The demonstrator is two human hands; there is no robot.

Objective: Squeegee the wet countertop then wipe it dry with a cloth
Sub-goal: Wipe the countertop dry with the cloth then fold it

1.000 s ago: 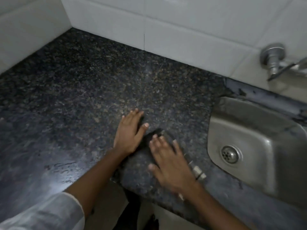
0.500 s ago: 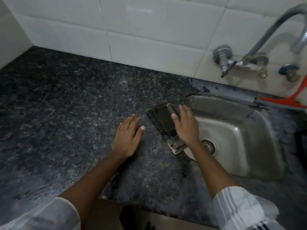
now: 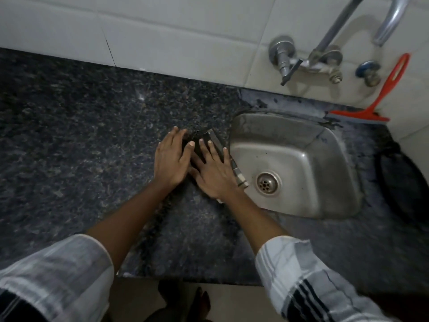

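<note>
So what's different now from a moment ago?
The right hand has drawn the dark cloth back from the sink edge toward the left hand, and both now press flat on it side by side. The left hand stayed planted on the countertop.

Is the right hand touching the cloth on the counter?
Touching. The head view shows the right hand lying flat on the dark cloth, its straight fingers pressed across it, with no gap between them.

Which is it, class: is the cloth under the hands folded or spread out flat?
Folded. The cloth sits as a compact dark pad by the sink, a layered edge showing, with the left hand and right hand pressing it flat.
</note>
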